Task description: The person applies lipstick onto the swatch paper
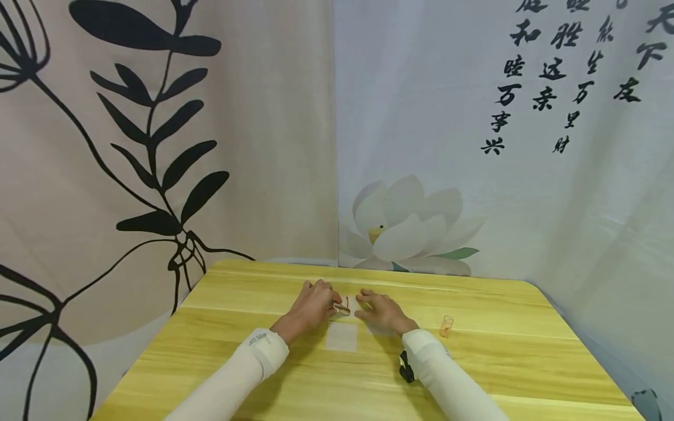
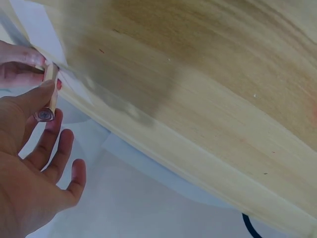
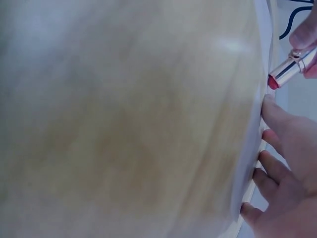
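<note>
My left hand (image 1: 314, 304) pinches a lipstick (image 1: 342, 309) between thumb and fingers. In the right wrist view the lipstick (image 3: 289, 70) has a shiny gold tube and a red tip angled down at the paper. From the left wrist view its round base (image 2: 44, 115) shows, with the other fingers of the left hand (image 2: 37, 163) spread loosely away. A red stroke (image 1: 347, 302) marks the white paper (image 1: 351, 312) between the hands. The right hand (image 1: 383, 311) rests its extended fingertips on that paper, right beside the lipstick tip (image 3: 273, 83).
Nearer on the wooden table (image 1: 253, 380) lies another white paper square (image 1: 341, 337). A further pale sheet (image 1: 380, 329) shows partly below the right hand. To the right stands a small clear, orange-tinted cylinder (image 1: 446, 326). Printed curtains (image 1: 279, 146) hang behind the table's far edge.
</note>
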`<state>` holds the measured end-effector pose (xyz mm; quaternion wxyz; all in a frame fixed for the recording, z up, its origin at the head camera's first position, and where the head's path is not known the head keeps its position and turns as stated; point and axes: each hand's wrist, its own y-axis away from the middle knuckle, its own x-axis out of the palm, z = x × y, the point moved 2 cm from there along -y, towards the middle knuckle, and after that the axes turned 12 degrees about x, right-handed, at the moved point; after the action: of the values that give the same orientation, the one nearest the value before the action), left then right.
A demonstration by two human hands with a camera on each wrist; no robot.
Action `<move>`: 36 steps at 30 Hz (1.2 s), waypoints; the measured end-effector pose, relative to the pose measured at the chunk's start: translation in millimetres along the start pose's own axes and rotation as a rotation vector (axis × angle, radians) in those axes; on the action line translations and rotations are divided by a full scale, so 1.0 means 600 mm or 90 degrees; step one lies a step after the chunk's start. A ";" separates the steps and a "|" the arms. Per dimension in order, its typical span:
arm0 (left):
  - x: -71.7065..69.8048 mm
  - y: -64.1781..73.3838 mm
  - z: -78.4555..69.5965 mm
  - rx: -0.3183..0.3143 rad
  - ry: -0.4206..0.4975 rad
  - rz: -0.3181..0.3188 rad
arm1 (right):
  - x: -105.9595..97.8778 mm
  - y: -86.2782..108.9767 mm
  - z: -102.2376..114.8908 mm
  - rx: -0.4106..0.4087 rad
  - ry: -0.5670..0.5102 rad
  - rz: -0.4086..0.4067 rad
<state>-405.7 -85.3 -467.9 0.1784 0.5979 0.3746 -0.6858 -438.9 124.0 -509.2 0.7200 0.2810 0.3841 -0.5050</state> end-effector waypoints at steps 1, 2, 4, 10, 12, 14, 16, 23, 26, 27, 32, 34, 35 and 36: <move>0.000 0.001 -0.001 0.000 0.001 0.001 | 0.001 0.000 -0.001 -0.002 0.001 -0.001; -0.001 0.001 -0.003 0.001 -0.001 0.001 | 0.001 -0.001 -0.001 -0.003 0.003 -0.001; -0.003 0.003 -0.006 0.003 -0.002 0.004 | 0.002 -0.001 -0.002 -0.005 0.003 -0.002; -0.004 0.008 -0.012 0.010 -0.003 -0.002 | -0.002 0.003 0.000 -0.015 -0.006 -0.006; -0.005 0.010 -0.012 0.013 -0.002 -0.003 | -0.003 0.004 0.001 -0.014 -0.010 -0.004; -0.008 0.010 -0.012 0.013 0.000 -0.005 | -0.004 0.005 0.002 -0.014 -0.012 -0.003; -0.011 0.011 -0.011 0.007 0.002 -0.008 | -0.003 0.005 0.002 -0.015 -0.015 -0.001; -0.030 0.010 0.003 -0.025 0.009 -0.029 | -0.005 0.006 0.003 -0.030 -0.008 -0.010; -0.034 0.012 0.009 -0.032 0.016 -0.032 | -0.008 0.006 0.005 -0.025 -0.019 -0.011; -0.034 0.014 0.011 -0.035 0.018 -0.032 | -0.008 0.006 0.005 -0.025 -0.025 -0.011; -0.032 0.022 0.017 -0.044 0.029 -0.044 | -0.008 0.001 0.000 -0.014 -0.034 -0.006; -0.032 0.024 0.018 -0.043 0.032 -0.051 | -0.008 -0.002 -0.004 -0.007 -0.031 -0.008; -0.032 0.025 0.017 -0.041 0.032 -0.054 | -0.010 -0.002 -0.005 -0.001 -0.036 -0.007; -0.033 0.026 0.017 -0.039 0.036 -0.057 | -0.013 -0.002 -0.006 0.000 -0.033 -0.004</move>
<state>-397.8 -106.8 -453.6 0.1549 0.5942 0.4268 -0.6639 -442.8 130.4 -504.8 0.7282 0.2663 0.3663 -0.5144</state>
